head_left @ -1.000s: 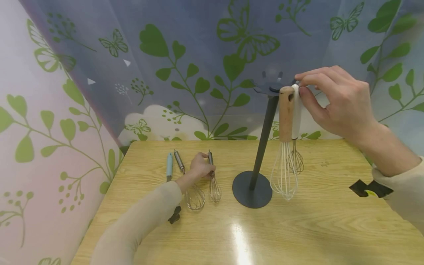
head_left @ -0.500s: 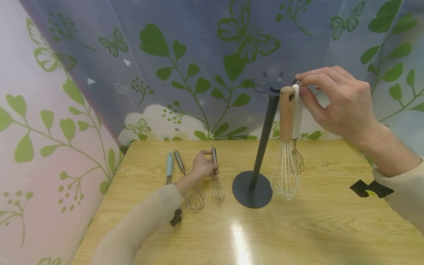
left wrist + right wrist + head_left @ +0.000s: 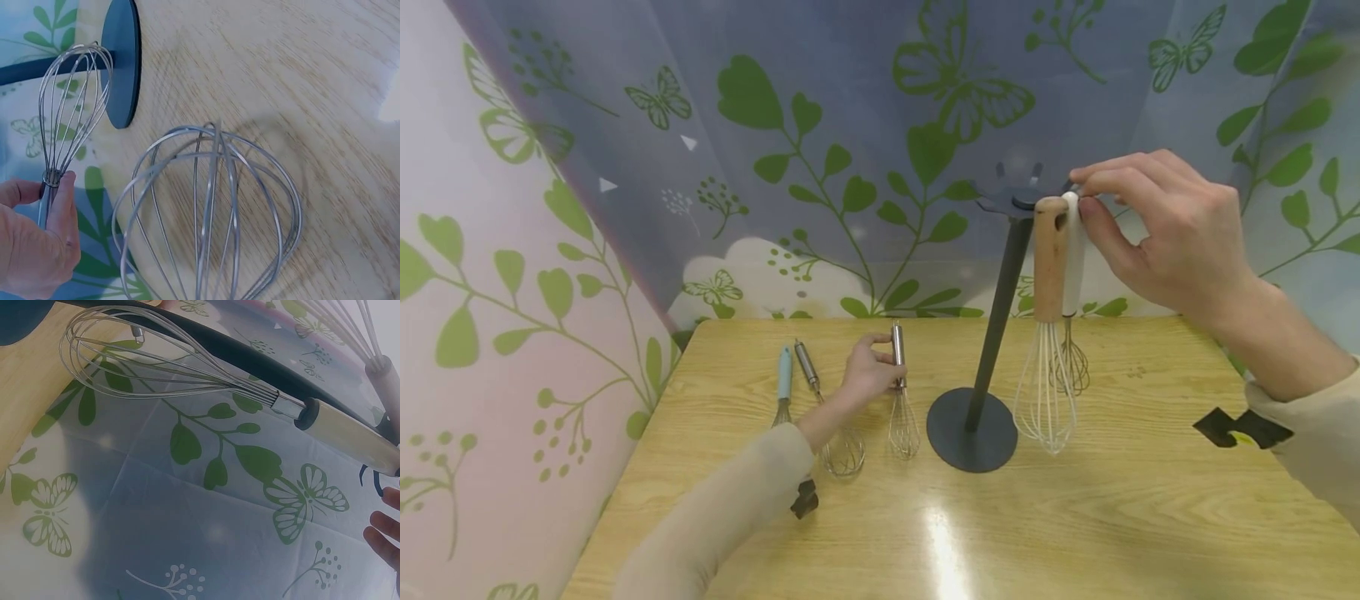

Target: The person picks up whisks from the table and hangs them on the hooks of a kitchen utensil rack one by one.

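Observation:
My left hand (image 3: 868, 371) holds a small metal whisk (image 3: 898, 354) by its handle, left of the stand's base. In the left wrist view its wire loops (image 3: 75, 106) point upward past the fingers. At the top of a dark stand (image 3: 996, 325), my right hand (image 3: 1168, 221) pinches the upper end of a white-handled whisk (image 3: 1072, 267) with thumb and index finger, right at the hook. This whisk hangs with its wires down, partly behind a wooden-handled whisk (image 3: 1049, 258) with white wires. In the right wrist view only several fingertips (image 3: 382, 537) show.
A blue-handled whisk (image 3: 785, 375) and a larger metal whisk (image 3: 807, 364) lie on the wooden table (image 3: 1075, 533) at the left, partly under my left forearm. The stand's round base (image 3: 951, 429) sits mid-table. Behind is a leaf-patterned curtain (image 3: 850, 242).
My left hand has moved a little to the right with the small metal whisk, toward the stand. My right hand and the hanging whisks have stayed in place.

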`<state>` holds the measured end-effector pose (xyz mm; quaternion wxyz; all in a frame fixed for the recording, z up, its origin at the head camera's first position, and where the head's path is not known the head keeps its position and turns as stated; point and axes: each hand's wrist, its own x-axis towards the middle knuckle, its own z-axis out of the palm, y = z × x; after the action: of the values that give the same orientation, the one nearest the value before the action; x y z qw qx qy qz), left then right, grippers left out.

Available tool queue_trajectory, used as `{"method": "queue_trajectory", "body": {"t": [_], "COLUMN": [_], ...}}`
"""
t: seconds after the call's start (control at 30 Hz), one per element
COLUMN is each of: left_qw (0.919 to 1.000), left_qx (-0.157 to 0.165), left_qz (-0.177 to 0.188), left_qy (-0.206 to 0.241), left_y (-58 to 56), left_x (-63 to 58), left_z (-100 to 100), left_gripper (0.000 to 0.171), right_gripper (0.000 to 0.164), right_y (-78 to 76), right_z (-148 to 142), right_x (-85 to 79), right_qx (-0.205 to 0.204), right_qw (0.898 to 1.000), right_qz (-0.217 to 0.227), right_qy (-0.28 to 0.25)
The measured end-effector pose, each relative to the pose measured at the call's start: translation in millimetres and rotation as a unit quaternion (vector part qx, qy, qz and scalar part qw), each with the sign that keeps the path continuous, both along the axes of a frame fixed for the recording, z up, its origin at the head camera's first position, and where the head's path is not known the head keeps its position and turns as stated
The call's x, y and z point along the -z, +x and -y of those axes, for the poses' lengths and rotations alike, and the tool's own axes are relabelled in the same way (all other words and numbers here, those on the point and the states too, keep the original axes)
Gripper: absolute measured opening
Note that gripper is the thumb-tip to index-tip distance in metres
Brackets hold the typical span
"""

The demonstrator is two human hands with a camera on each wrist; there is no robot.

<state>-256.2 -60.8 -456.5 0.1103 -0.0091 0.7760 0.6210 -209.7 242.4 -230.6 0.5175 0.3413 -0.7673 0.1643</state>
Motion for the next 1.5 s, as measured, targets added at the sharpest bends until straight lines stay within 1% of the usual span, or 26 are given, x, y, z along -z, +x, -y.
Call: {"method": "queue_trajectory", "body": {"t": [0.2, 0.37, 0.57, 0.73, 1.0, 1.17, 1.5], "left_qw": [0.9998, 0.9991, 0.9986, 0.9984, 0.9968, 0.9953, 0.9897], "left_qx": [0.005, 0.012, 0.024, 0.024, 0.040, 0.049, 0.070], "left_qz": [-0.019, -0.039, -0.046, -0.051, -0.061, -0.078, -0.115], "left_qy": [-0.006, -0.003, 0.010, 0.012, 0.032, 0.028, 0.050], "left_y": [4.6, 4.1, 5.0, 6.3, 14.1, 19.9, 27.4], "left_x": [-5.8, -9.7, -17.3, -24.2, -34.8, -40.6, -48.1], "left_z": [-7, -13, -17, -19, -25, -29, -34], "left_gripper": [0.066, 0.069, 0.070, 0.070, 0.070, 0.072, 0.071], "right_gripper": [0.033, 0.033, 0.033, 0.033, 0.032, 0.031, 0.032], "right_y": [-0.4, -0.6, -0.5, -0.7, 0.4, 0.3, 0.3], "right_z": [0, 0, 2, 2, 1, 1, 1], "right_x": [-0.1, -0.3, -0.7, -1.6, -0.6, 0.1, 1.4], "right_qx": [-0.003, -0.003, -0.003, -0.006, 0.000, -0.001, -0.001], "right_qw": [1.000, 1.000, 1.000, 1.000, 1.000, 1.000, 1.000], "right_qz": [-0.002, -0.004, -0.005, -0.006, -0.002, -0.001, 0.000], "right_qy": [-0.002, -0.006, -0.009, -0.011, -0.007, -0.007, -0.010]}}
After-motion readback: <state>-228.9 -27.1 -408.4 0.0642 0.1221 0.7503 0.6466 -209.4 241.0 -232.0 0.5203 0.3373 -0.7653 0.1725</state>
